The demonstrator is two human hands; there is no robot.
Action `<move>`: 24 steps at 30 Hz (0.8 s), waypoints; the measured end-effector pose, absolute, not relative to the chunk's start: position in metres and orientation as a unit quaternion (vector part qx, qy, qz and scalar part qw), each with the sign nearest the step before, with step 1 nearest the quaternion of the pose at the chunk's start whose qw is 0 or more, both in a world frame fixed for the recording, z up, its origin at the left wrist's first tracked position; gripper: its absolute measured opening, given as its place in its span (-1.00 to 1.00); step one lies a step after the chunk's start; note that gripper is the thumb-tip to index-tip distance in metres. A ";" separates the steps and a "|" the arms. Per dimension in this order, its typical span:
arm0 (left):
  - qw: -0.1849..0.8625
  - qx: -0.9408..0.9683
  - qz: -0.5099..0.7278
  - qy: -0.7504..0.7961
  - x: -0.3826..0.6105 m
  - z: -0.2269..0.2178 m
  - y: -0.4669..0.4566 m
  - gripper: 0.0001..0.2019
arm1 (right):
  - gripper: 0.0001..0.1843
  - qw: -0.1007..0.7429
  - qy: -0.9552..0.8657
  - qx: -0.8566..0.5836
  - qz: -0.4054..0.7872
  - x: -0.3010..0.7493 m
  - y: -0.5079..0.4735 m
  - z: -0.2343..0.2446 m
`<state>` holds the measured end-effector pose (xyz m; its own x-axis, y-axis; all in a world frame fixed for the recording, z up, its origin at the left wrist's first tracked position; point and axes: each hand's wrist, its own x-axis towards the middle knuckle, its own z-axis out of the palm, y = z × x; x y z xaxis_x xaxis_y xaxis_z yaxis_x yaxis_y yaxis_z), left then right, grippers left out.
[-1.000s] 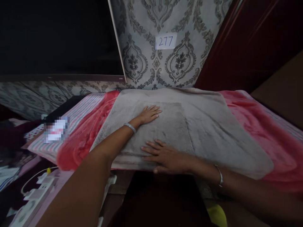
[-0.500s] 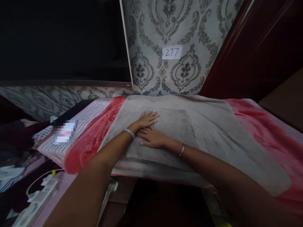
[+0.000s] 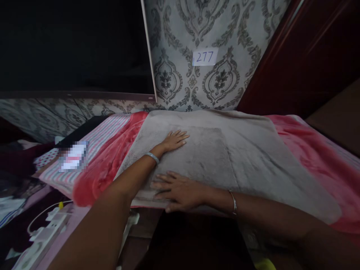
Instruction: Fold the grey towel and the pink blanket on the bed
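Observation:
A grey plush cloth lies spread over the table, with a darker square area of grey pile at its middle left. My left hand rests flat on that square near its upper left part, fingers spread and pointing right. Nearer the front edge, my right hand lies flat with fingers apart, pointing left. Neither hand holds anything. Red plush blanket shows at the left of the grey cloth and again at the right.
A striped cloth covers the table's left end, under a blurred-out item. Behind stand a large dark television and a patterned wall with a paper label reading 277. A white power strip sits at lower left.
My right hand has slid from beside the left hand toward the front edge of the cloth. My left hand stays in about the same place.

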<state>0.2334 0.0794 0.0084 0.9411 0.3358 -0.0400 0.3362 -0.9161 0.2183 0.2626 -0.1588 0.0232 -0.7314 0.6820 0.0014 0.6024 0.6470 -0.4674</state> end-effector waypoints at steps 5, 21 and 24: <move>0.132 0.975 0.029 0.174 0.233 0.015 0.080 -0.42 | -0.31 0.178 -0.885 -0.367 0.225 0.291 -0.170 0.038; 0.215 0.961 0.021 0.175 0.322 0.017 0.068 -0.41 | -0.21 0.145 -0.783 -0.604 0.034 0.417 -0.089 0.002; 0.221 0.960 0.018 0.173 0.320 0.018 0.069 -0.40 | -0.22 0.150 -0.789 -0.593 0.064 0.413 -0.096 0.007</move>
